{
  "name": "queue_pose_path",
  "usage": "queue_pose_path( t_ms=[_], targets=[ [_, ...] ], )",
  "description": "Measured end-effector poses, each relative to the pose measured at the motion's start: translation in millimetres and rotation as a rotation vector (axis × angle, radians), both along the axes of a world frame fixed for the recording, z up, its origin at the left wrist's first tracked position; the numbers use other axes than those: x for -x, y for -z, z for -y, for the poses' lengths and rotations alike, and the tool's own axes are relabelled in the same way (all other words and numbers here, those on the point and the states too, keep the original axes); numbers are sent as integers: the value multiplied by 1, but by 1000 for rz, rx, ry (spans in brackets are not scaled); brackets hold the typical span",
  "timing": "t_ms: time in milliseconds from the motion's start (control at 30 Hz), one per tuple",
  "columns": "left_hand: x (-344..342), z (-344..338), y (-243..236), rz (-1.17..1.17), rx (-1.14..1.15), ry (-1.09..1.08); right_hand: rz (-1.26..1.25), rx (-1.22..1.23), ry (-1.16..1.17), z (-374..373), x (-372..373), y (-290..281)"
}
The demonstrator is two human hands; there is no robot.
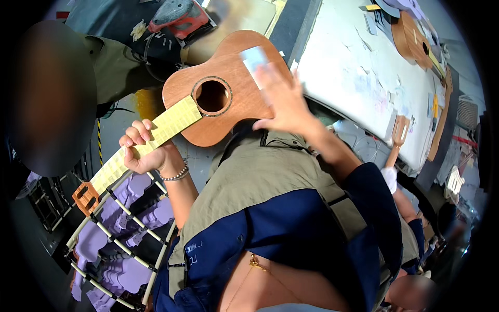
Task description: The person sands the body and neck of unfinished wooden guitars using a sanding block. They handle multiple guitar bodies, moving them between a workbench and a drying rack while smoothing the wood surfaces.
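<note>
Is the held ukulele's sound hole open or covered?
Open. Inside the ring, the sound hole shows the ukulele's dark interior; neither the left hand nor right hand covers it.

Uke body (243,99) is reddish-brn w/ a dk, speckled ring (230,97); neck covering (174,120) is pale yel. w/ a grid-like pattern. Pad (253,57) is lt. blue & wht, apron (265,171) khaki, shirt (278,223) navy, bench (338,78) wht w/ faint pink/blue smudges, racked parts (125,271) lilac.

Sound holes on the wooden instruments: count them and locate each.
2 visible: a sound hole in the ukulele gripped by the left hand, another hole in the instrument at upper right. Others may be hidden.
</note>
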State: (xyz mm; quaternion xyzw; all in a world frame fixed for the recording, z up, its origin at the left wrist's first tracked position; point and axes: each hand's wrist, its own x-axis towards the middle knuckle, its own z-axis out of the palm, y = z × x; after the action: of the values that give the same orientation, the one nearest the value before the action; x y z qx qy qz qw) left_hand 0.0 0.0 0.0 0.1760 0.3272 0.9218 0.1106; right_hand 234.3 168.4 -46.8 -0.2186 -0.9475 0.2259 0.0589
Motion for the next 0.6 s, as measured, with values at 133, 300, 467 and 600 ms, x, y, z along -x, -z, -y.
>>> queue_pose_path(
  t_ms=[133, 300, 467, 600],
  targets=[
    [-25, 14, -8, 69, 114, -20, -62, 62, 71, 28, -59, 8],
    [-14, -5, -17, 6, 73, -10, -262, 85, 46, 13, -47, 27],
    [-19, -12, -20, -51, 64, 21, -311, 163, 5, 50, 21, -12],
    [-15, -3, -15, -60, 33, 57, -116, -105, 64, 6, 9, 21]
  ],
)
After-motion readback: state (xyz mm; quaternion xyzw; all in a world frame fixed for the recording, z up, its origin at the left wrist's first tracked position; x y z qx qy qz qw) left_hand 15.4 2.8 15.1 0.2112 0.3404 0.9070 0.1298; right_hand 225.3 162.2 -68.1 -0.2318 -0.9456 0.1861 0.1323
